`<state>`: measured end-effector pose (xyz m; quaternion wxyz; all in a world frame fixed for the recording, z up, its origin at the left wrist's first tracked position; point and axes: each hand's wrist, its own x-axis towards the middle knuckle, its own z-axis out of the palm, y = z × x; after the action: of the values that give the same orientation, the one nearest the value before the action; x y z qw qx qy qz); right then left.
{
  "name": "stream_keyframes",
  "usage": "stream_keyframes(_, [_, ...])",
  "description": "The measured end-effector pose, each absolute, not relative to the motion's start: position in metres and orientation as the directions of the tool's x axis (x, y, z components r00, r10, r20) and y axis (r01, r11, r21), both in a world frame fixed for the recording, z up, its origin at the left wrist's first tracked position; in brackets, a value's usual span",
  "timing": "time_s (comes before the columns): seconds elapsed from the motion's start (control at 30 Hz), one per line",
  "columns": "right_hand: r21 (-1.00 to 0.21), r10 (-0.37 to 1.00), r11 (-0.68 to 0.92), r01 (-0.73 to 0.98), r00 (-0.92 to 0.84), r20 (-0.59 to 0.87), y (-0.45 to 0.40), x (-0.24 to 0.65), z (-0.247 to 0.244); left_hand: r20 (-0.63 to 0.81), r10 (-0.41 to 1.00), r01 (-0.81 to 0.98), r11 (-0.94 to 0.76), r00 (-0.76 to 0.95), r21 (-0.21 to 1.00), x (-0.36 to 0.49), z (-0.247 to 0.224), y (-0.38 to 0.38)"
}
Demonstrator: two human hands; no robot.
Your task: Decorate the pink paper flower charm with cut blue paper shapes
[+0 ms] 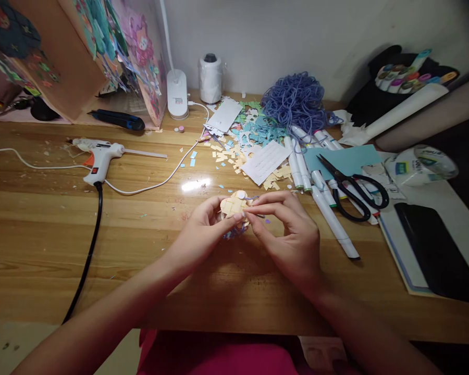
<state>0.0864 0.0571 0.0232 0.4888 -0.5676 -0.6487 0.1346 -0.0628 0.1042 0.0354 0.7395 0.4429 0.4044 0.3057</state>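
Observation:
Near the middle of the wooden table, my left hand [198,229] holds a small cream-coloured paper piece [231,205] between thumb and fingers. A white round spot sits on its upper edge, and bluish bits hang beneath it. My right hand [291,229] is at the right edge of the piece, its thumb and fingertips pinched together. A thin purplish strand shows by those fingertips; whether they grip it or the paper's edge is too small to tell.
A white glue gun [103,162] with a black cord lies left. Behind are paper scraps [254,127], blue yarn [295,101] and a white spool [210,78]. Markers [334,221], black scissors [352,187], a tape roll [422,165] and a black device [437,250] lie right.

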Motion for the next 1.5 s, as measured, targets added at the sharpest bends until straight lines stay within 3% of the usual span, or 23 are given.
stream_keyframes(0.37, [-0.689,0.856,0.332,0.644,0.102,0.507,0.0571,0.0877,0.0229,-0.324,0.827,-0.089,0.406,0.460,0.909,-0.0624,0.0357,0.1023])
stream_keyframes(1.07, [-0.477,0.755,0.458,0.750,-0.045,0.654,0.0575,0.0919,0.0233,-0.256,0.851,-0.108,0.340,0.459,0.934,-0.0629,0.0372,0.1025])
stream_keyframes(1.2, [-0.517,0.779,0.453,0.726,-0.040,0.625,0.0558,0.0918,0.0228,-0.202,0.870,-0.099,0.273,0.450,0.957,-0.0623,0.0381,0.1028])
stream_keyframes(1.5, [-0.831,0.874,0.341,0.439,0.176,0.452,0.0515,0.0823,0.0241,-0.145,0.874,-0.122,0.226,0.465,0.967,-0.0635,0.0436,0.1001])
